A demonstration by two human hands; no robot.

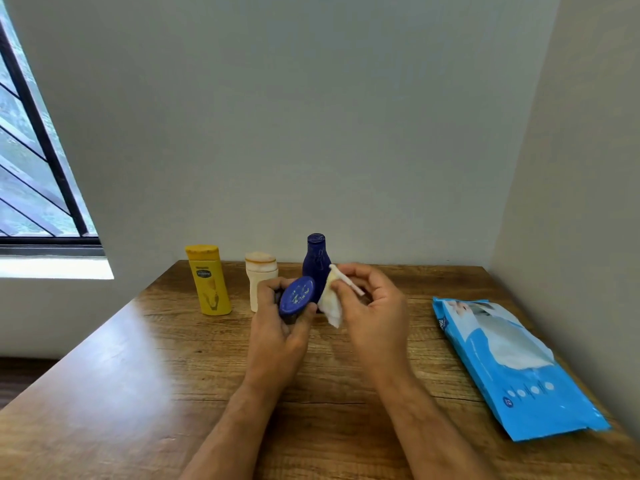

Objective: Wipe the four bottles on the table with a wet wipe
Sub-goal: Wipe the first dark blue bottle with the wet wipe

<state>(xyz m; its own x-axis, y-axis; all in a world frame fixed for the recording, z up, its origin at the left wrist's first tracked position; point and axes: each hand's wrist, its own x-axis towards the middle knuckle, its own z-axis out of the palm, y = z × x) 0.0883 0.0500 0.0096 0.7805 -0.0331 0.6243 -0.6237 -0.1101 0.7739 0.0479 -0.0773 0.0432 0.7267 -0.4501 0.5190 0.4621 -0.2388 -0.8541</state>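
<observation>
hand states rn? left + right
Left hand: grips a small dark blue plastic jar with an oval lid, lifted off the wooden table.
Right hand: pinches a crumpled white wet wipe beside the jar.

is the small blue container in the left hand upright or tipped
Tipped. The small blue container is off the table in the left hand, its flat oval face turned toward the camera.
</observation>
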